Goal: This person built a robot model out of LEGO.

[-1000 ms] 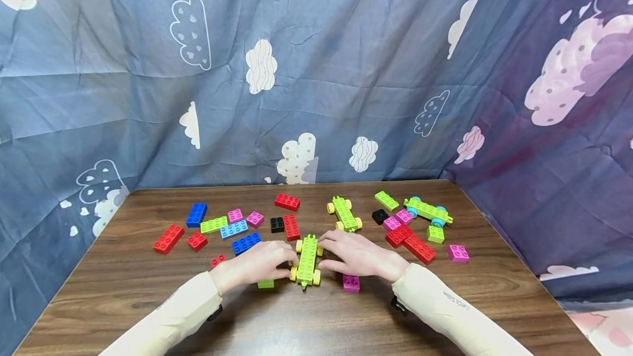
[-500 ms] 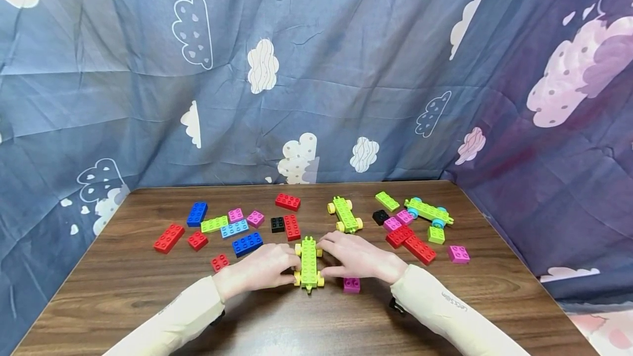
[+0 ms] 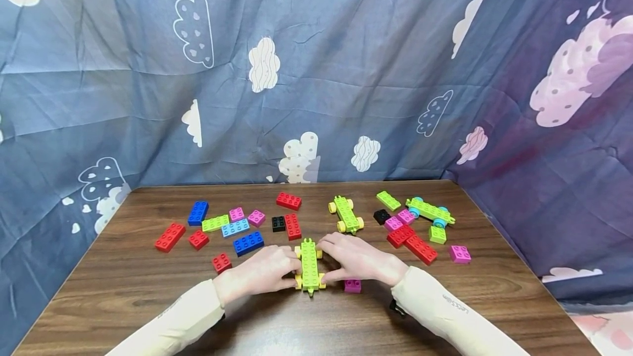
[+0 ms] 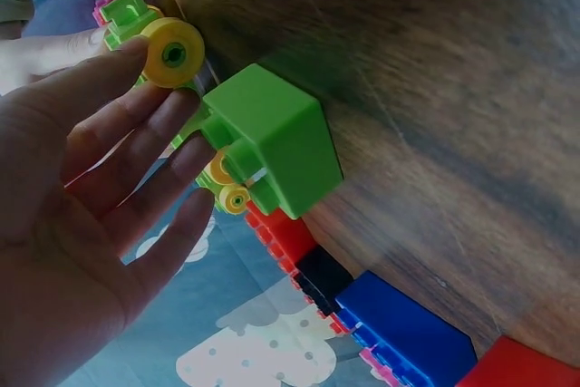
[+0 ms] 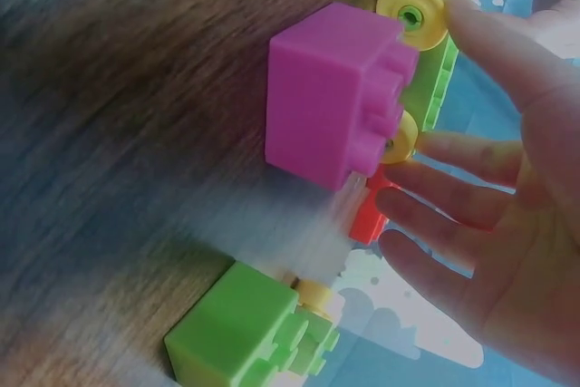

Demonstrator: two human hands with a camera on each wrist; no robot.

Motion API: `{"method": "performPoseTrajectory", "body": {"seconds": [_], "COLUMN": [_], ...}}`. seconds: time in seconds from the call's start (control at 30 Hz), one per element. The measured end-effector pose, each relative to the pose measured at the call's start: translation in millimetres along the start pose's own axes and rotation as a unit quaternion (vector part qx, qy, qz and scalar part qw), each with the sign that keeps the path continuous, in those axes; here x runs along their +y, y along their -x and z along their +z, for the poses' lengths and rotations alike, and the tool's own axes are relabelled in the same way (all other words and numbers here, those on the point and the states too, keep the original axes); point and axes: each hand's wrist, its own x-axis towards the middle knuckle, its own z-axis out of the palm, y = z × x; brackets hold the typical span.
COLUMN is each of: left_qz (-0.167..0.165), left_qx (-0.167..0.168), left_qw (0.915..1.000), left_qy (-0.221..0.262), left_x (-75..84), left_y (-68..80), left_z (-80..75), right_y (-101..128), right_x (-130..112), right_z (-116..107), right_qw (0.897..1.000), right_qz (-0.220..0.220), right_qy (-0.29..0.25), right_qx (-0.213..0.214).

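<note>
A lime-green toy car base [image 3: 309, 265] with yellow wheels stands lengthwise on the table between both hands. My left hand [image 3: 264, 268] touches its left side, with the thumb at the near wheel [image 4: 172, 52]. On the other side my right hand [image 3: 361, 260] has its thumb at the near right wheel [image 5: 412, 14] and its index finger by the far wheel. Fingers of both hands are loosely extended. A magenta brick [image 3: 353, 286] lies just below the right hand. Close to the left fingers is a lime-green brick [image 4: 272, 142], hidden under that hand in the head view.
A second yellow-wheeled base [image 3: 346, 214] stands behind, and a blue-wheeled one [image 3: 430, 211] at the far right. Several red, blue, pink and green bricks are scattered to the left, with a blue brick [image 3: 248, 243] near the left hand. Red bricks [image 3: 420, 249] lie to the right.
The car base has shifted slightly toward me and to the right, turning straighter. Both hands have moved along with it, staying at its sides.
</note>
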Motion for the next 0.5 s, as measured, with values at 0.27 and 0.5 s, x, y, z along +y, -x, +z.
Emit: {"method": "performPoseTrajectory", "body": {"seconds": [0.27, 0.5], "left_qz": [0.004, 0.007], "left_qx": [-0.001, 0.002], "left_qw": [1.0, 0.9999], "left_qy": [-0.001, -0.012], "left_x": [2.7, 2.5], "left_y": [1.1, 1.6], "left_z": [-0.1, 0.8], "right_y": [1.1, 0.8], "right_x": [-2.0, -1.1], "right_z": [0.2, 0.9], "right_qw": [1.0, 0.999], "right_qz": [-0.005, -0.022], "right_qy": [0.005, 0.016], "right_qx": [-0.002, 0.017]}}
